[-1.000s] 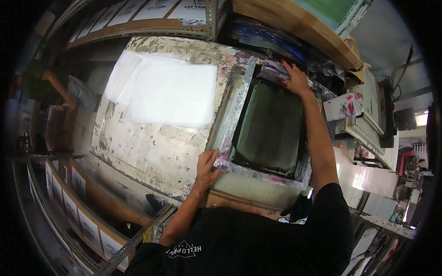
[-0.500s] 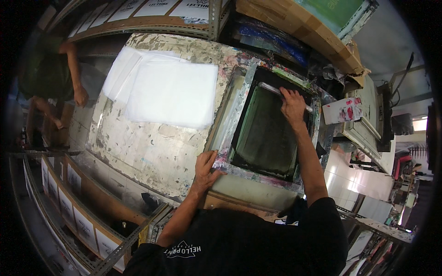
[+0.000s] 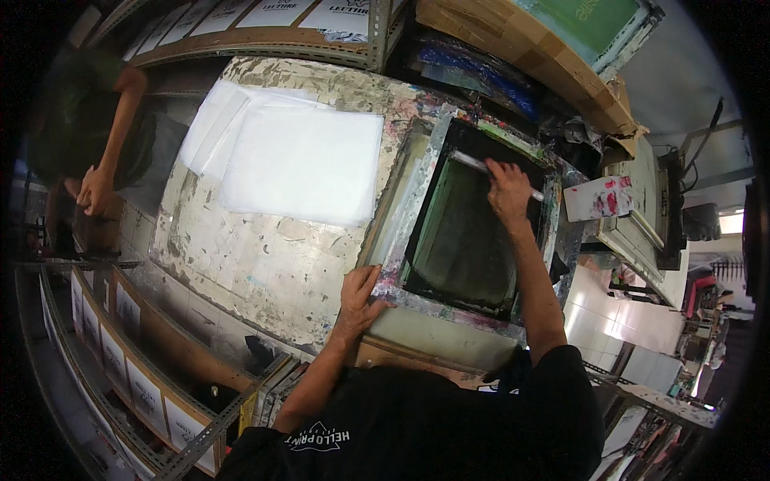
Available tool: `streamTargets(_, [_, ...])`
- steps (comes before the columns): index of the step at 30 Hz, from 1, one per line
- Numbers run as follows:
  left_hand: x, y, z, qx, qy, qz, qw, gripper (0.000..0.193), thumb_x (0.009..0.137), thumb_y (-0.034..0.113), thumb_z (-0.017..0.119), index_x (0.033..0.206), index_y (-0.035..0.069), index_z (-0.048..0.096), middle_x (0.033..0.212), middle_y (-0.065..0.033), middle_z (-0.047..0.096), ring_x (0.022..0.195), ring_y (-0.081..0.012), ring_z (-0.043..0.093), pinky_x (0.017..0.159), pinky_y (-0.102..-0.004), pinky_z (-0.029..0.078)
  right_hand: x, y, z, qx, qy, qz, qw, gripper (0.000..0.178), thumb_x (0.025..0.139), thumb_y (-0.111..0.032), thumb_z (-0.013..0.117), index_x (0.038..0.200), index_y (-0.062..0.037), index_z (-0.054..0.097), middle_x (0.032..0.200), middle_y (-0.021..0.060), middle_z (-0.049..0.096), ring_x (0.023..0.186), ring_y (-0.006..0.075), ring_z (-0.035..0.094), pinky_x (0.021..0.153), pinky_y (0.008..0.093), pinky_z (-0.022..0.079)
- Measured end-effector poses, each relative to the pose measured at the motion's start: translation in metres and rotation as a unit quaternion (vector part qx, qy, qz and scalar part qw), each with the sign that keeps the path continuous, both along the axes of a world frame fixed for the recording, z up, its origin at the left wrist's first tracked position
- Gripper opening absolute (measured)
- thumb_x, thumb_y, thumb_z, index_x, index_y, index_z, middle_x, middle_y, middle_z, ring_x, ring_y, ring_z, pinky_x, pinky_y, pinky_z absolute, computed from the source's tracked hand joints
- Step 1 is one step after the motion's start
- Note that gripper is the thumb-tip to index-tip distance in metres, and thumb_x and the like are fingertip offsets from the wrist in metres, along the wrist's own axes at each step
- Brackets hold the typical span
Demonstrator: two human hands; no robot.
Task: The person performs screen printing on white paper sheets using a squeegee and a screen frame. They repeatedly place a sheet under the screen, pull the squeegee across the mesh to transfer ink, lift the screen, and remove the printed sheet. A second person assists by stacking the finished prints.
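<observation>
A screen printing frame (image 3: 418, 186) with a dark mesh lies on the right part of the worktable, its border stained with paint. My right hand (image 3: 508, 192) is closed around a long pale squeegee (image 3: 469, 161) that lies crosswise near the far end of the mesh. Down at the near left corner, my left hand (image 3: 361, 301) grips the frame's edge between thumb and fingers. Left of the frame is a stack of white sheets (image 3: 305, 164), some fanned out underneath. Part of the squeegee is hidden beneath my right hand.
The paint-spattered worktable (image 3: 273, 264) extends to the left. Metal shelving with boxes (image 3: 148, 397) stands at lower left. A cardboard box (image 3: 533, 60) sits beyond the frame. Another person's hand (image 3: 96, 191) shows at far left. A red-stained card (image 3: 598, 197) lies at right.
My hands and the squeegee stay in nearly the same places. At far left, the other person's arms have shifted, bringing their hands together. The mesh looks slightly lighter.
</observation>
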State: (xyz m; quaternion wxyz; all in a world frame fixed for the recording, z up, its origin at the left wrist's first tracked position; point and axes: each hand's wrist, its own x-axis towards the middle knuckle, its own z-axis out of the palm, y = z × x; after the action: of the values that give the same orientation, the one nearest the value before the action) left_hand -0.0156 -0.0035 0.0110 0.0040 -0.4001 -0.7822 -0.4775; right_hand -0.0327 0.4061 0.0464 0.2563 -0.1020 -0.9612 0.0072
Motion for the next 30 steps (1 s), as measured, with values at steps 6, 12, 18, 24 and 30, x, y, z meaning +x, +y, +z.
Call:
streamTargets(6, [-0.002, -0.001, -0.004, 0.001, 0.002, -0.003, 1.0, 0.081, 0.065, 0.028, 0.085, 0.134, -0.002, 0.055, 0.122, -0.0196, 0.059, 0.108, -0.0376, 0.056, 0.093, -0.0458, 0.043, -0.029, 0.041, 0.006, 0.007, -0.001, -0.022, 1.0, 0.043, 0.077, -0.004, 0.064, 0.119, -0.0159, 0.064, 0.097, 0.0148, 0.067, 0.089, 0.0345, 0.06, 0.074, 0.0466, 0.048])
streamTargets(12, [-0.001, -0.001, -0.006, 0.007, -0.001, 0.003, 1.0, 0.081, 0.064, 0.027, 0.085, 0.134, -0.002, 0.055, 0.122, -0.02, 0.059, 0.108, -0.038, 0.056, 0.093, -0.0461, 0.043, 0.005, 0.009, 0.01, -0.032, 0.003, -0.002, 0.999, 0.047, 0.076, -0.003, 0.064, 0.12, -0.0182, 0.065, 0.102, 0.0149, 0.068, 0.094, 0.0367, 0.061, 0.077, 0.0498, 0.048])
streamTargets(18, [-0.004, 0.002, 0.003, 0.005, -0.007, -0.004, 1.0, 0.08, 0.064, 0.026, 0.085, 0.133, -0.002, 0.055, 0.12, -0.0201, 0.06, 0.107, -0.0386, 0.056, 0.093, -0.0467, 0.043, -0.011, 0.013, 0.002, 0.016, -0.008, -0.043, 0.999, 0.041, 0.078, -0.007, 0.065, 0.119, -0.016, 0.066, 0.104, 0.0105, 0.068, 0.096, 0.0329, 0.062, 0.077, 0.0461, 0.049])
streamTargets(24, [0.001, -0.001, 0.0, -0.013, -0.008, 0.003, 1.0, 0.078, 0.066, 0.026, 0.084, 0.132, -0.002, 0.056, 0.117, -0.0195, 0.06, 0.106, -0.0386, 0.056, 0.093, -0.0465, 0.044, 0.018, -0.029, -0.007, 0.055, 0.006, -0.02, 0.998, 0.044, 0.076, -0.008, 0.067, 0.118, -0.0192, 0.067, 0.099, 0.0124, 0.066, 0.092, 0.0366, 0.062, 0.075, 0.0471, 0.049])
streamTargets(30, [-0.001, 0.0, 0.004, 0.01, 0.002, -0.007, 1.0, 0.081, 0.063, 0.024, 0.086, 0.134, -0.001, 0.055, 0.118, -0.0193, 0.06, 0.106, -0.0381, 0.056, 0.092, -0.0464, 0.044, -0.017, 0.035, 0.019, -0.071, -0.002, -0.002, 0.997, 0.046, 0.075, -0.008, 0.069, 0.12, -0.017, 0.066, 0.09, 0.0153, 0.066, 0.086, 0.0381, 0.062, 0.075, 0.0473, 0.051])
